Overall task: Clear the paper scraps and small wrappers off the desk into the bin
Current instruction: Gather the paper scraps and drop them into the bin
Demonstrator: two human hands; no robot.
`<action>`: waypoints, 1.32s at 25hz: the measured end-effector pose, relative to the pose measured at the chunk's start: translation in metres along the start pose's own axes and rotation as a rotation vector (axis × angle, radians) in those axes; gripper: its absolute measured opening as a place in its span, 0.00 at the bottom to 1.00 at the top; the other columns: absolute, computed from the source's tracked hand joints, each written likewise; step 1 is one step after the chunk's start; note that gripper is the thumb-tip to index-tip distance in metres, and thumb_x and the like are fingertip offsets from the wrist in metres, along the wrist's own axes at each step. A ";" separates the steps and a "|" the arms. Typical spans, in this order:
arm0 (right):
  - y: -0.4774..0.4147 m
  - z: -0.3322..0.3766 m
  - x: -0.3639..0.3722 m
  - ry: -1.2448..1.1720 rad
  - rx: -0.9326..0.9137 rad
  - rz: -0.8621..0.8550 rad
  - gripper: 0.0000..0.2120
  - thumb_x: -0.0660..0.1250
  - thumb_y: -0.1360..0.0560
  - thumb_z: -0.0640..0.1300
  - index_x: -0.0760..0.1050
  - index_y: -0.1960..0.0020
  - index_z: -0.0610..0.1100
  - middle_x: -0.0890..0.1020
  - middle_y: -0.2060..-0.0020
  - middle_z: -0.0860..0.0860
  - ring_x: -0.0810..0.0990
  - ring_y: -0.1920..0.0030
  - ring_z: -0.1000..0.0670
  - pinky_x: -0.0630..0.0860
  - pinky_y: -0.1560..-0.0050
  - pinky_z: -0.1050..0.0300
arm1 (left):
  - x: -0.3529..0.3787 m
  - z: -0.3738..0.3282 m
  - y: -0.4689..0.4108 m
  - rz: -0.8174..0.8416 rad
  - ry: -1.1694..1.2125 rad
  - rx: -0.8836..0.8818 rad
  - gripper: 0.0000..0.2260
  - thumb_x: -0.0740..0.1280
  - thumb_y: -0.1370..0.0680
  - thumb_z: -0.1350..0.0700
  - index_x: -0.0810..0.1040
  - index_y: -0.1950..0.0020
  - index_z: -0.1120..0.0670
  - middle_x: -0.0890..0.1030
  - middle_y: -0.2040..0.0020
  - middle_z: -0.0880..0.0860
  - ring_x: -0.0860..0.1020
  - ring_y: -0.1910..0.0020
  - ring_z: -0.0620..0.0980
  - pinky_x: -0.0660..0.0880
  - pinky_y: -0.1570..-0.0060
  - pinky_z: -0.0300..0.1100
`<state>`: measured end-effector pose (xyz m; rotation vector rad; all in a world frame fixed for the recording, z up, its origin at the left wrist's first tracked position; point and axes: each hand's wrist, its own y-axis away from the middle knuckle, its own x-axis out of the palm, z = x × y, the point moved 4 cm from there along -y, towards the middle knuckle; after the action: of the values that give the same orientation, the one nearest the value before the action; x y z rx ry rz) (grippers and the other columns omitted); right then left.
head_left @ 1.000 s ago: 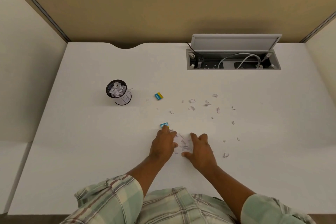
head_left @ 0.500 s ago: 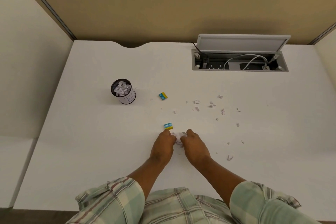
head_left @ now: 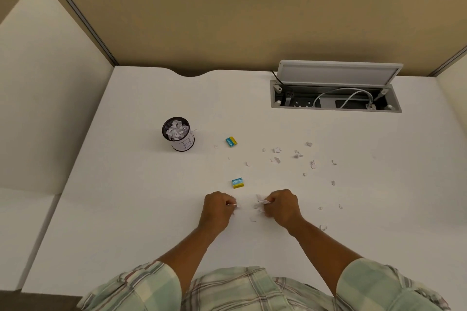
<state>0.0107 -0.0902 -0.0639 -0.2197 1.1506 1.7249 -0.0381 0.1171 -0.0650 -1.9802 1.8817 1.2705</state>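
Pinching up the scraps near the bottom centre of the frame, I have my left hand (head_left: 216, 209) curled shut on a small bit of paper that peeks from the fingertips, and my right hand (head_left: 283, 207) closed round a crumpled white tuft. A few loose bits (head_left: 253, 219) lie on the worktop (head_left: 126, 209) between my fists; I judge it best to gather those before lifting, keeping each grip tight so nothing sifts out. The bin (head_left: 178, 133), a small dark mesh cup already holding paper, stands at centre left, well apart from my hands. Its mouth looks narrow, so I should empty one hand at a time right over the rim. Two blue-and-yellow wrappers (head_left: 237, 182) and the scattered scraps (head_left: 295, 155) at centre right wait.
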 end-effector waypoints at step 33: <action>-0.094 0.342 0.055 0.315 -0.573 0.118 0.10 0.77 0.31 0.40 0.85 0.49 0.43 0.86 0.52 0.47 0.83 0.55 0.48 0.81 0.54 0.53 | -0.246 -0.001 -0.130 -0.305 0.126 -0.095 0.10 0.66 0.24 0.65 0.88 0.55 0.57 0.87 0.60 0.57 0.85 0.60 0.57 0.83 0.62 0.47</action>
<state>0.1798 0.2124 0.0281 -0.8096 0.8685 2.1508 0.1083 0.3326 0.0342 -2.3353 1.5120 1.1931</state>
